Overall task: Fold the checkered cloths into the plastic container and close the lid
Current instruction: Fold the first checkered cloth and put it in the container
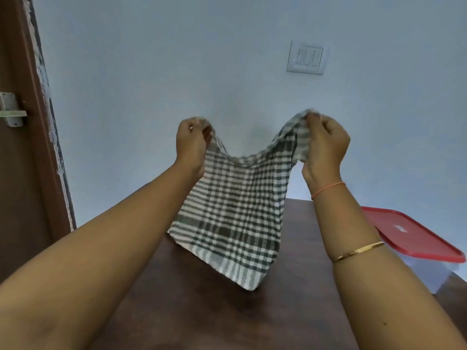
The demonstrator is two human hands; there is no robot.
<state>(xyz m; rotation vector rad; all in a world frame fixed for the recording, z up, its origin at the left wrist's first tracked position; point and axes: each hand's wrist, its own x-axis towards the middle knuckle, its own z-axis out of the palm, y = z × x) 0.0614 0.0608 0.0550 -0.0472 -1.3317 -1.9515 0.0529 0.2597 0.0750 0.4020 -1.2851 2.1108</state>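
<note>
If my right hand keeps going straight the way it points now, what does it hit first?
The right hand would likely meet the wall below the switch plate; depth is unclear.

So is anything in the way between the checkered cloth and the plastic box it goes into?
Yes. The red lid sits on the plastic container, covering its opening. The left hand and right hand pinch the top corners of the checkered cloth, so neither is free to lift it.

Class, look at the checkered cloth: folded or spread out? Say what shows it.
Spread out. The left hand and right hand each pinch a top corner, and the cloth hangs open between them over the table.
</note>
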